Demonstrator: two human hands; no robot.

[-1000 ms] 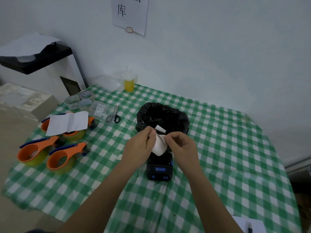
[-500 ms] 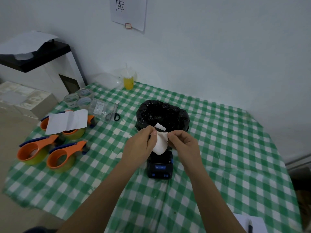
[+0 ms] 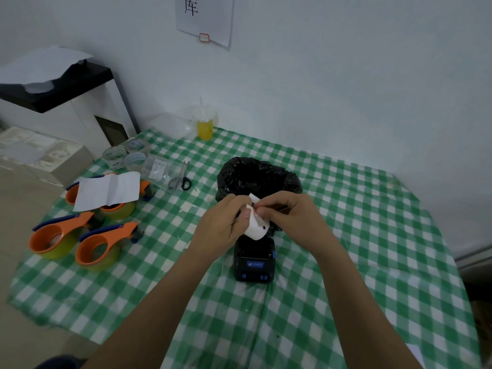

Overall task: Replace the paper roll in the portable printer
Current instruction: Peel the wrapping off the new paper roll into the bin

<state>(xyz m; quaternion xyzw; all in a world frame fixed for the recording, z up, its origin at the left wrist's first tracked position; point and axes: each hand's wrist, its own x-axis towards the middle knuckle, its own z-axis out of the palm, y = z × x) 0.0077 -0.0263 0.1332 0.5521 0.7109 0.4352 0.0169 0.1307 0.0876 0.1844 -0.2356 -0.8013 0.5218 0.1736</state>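
A small black portable printer [image 3: 254, 263] with blue buttons lies on the green checked tablecloth [image 3: 346, 249], its paper bay facing up. Just above it I hold a white paper roll [image 3: 256, 227] tilted, its core hole facing lower right. My left hand [image 3: 222, 223] grips the roll from the left. My right hand [image 3: 288, 215] pinches the roll's loose end at the top, where a small white tab sticks up. The printer's far part is hidden behind the roll and my hands.
A bin lined with a black bag [image 3: 257, 178] stands right behind my hands. At left lie three orange tape dispensers [image 3: 98, 243], a folded white sheet [image 3: 109, 190], clear tape rolls [image 3: 125, 155] and scissors [image 3: 181, 177]. A yellow drink cup [image 3: 205, 125] stands by the wall.
My hands have turned the roll a little, so its core hole now shows at the lower right. My right hand's fingers have shifted over the top of the roll.
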